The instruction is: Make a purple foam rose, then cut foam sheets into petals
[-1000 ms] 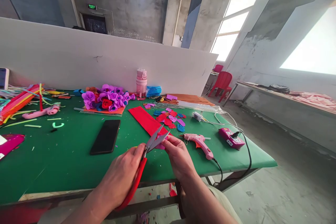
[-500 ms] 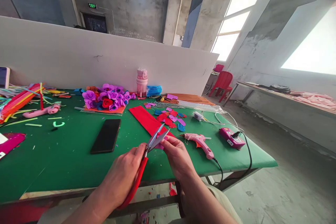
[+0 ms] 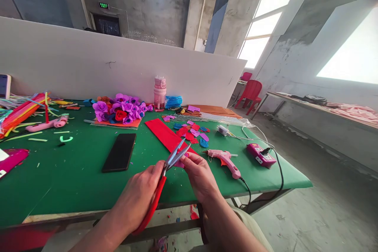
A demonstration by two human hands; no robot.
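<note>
My left hand (image 3: 144, 187) is closed on red-handled scissors (image 3: 153, 206), whose blades stand partly apart and point up and away. Between the thumb and fingers of my right hand (image 3: 200, 173) is a small purple paper piece (image 3: 180, 162), partly hidden by the blades and fingertips. The blades lie across or around this piece; which of the two I cannot tell. Just beyond the blades a red paper strip (image 3: 162, 132) lies on the green table (image 3: 82, 189). Cut red, purple and blue paper petals (image 3: 190, 133) are scattered behind it.
A black phone (image 3: 119, 152) lies left of my hands. To the right are a pink glue gun (image 3: 224, 159) with its cord and a magenta power box (image 3: 261, 155). Farther back stand purple paper flowers (image 3: 126, 108) and a pink bottle (image 3: 160, 93), before a white partition (image 3: 73, 63).
The scissor blades have closed slightly around the purple paper. Both hands stay in nearly the same place.
</note>
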